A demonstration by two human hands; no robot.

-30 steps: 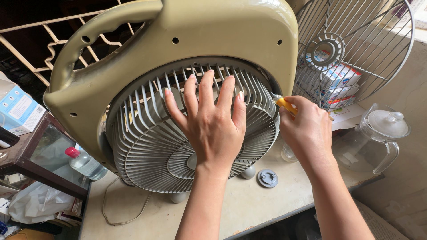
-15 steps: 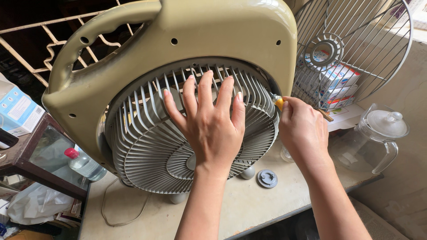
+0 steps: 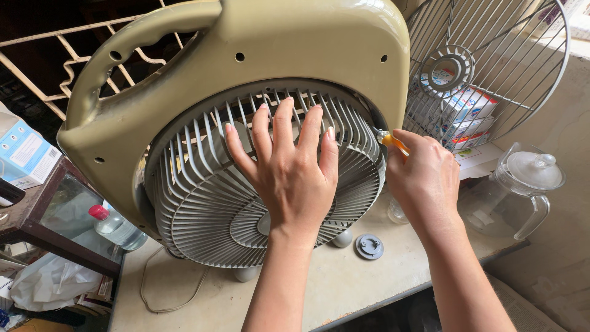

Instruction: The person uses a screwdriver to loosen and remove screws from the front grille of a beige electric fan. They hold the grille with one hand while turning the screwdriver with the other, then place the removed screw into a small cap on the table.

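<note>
An olive-beige box fan (image 3: 295,49) with a carry handle stands on a table. Its round grey plastic grille (image 3: 203,203) faces me. My left hand (image 3: 289,172) lies flat on the grille, fingers spread. My right hand (image 3: 424,178) grips a yellow-handled screwdriver (image 3: 391,141), whose tip meets the grille's right edge where it joins the fan body. The tip itself is hidden.
A wire fan guard (image 3: 485,67) leans at the back right over some cartons (image 3: 464,114). A glass jug with lid (image 3: 522,190) stands right. A small grey round cap (image 3: 370,246) lies on the table (image 3: 344,283). A red-capped bottle (image 3: 114,224) and glass cabinet sit left.
My right hand has turned slightly around the screwdriver, and the yellow handle shows more than half a second ago. My left hand and the fan stay put.
</note>
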